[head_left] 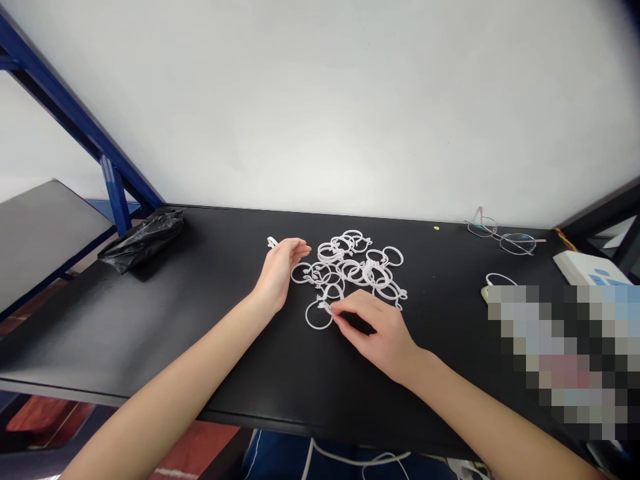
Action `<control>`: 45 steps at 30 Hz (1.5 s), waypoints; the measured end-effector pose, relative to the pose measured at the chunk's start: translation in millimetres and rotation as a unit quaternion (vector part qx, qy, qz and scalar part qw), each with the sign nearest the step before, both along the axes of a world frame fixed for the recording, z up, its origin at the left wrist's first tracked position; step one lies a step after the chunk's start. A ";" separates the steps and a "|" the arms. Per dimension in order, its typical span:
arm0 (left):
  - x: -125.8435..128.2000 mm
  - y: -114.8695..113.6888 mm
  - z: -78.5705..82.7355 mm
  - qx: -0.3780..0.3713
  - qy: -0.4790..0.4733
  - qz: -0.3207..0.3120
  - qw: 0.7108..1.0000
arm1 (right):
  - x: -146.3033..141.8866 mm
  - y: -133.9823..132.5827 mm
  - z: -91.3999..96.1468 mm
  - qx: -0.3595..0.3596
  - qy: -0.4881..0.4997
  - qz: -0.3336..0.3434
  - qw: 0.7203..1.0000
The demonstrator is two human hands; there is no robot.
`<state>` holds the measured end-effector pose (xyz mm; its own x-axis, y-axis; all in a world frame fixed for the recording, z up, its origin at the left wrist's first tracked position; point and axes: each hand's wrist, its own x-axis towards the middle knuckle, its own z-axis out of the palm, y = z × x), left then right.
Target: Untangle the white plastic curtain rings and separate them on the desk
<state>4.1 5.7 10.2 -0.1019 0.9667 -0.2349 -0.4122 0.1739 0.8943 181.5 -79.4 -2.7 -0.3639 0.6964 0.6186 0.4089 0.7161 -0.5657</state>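
- Pinching one white ring (327,307) with right hand (384,325), at pile's (373,272) near edge
- Curving left hand (279,268) left of pile; cannot tell grip
- Counting over ten rings, one eyeglasses (517,244) pair right of pile

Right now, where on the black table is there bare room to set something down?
Bare tabletop lies between the black plastic bag and the left hand, and between the white rings and the eyeglasses. The middle is crowded: rings overlap there, with the right hand at their near side.
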 end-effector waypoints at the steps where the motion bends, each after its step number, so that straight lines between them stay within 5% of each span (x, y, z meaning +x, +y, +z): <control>1: 0.8 -1.2 -0.1 -0.001 0.006 -0.008 1.000 | 0.1 -0.2 -0.4 -0.008 0.007 -0.011 1.000; 12: 1.1 -5.7 2.4 0.007 0.043 -0.075 0.996 | 0.1 -0.9 5.5 0.007 0.027 -0.021 0.999; 17: 7.1 -14.6 6.3 0.129 0.142 -0.103 0.976 | -0.1 -3.1 9.7 0.003 0.051 -0.002 0.999; 26: 7.8 -43.2 21.0 0.352 0.237 -0.290 0.858 | 2.6 -9.5 14.7 0.011 0.098 -0.037 0.994; 30: 6.2 -42.3 12.0 0.405 0.316 -0.301 0.803 | 5.2 -10.5 10.5 0.024 0.131 -0.041 0.990; 33: 5.5 -36.6 2.5 0.502 0.394 -0.296 0.711 | 6.7 -10.0 5.3 0.002 0.171 -0.046 0.984; 35: 5.8 -34.3 -0.7 0.531 0.423 -0.279 0.679 | 7.1 -9.5 3.0 -0.025 0.190 -0.039 0.981; 39: 7.9 -37.1 1.2 0.520 0.416 -0.238 0.707 | 7.5 -7.8 4.1 -0.033 0.186 -0.022 0.982; 45: 9.8 -42.7 6.9 0.483 0.378 -0.219 0.759 | 10.8 -3.3 13.4 0.046 0.089 -0.043 0.994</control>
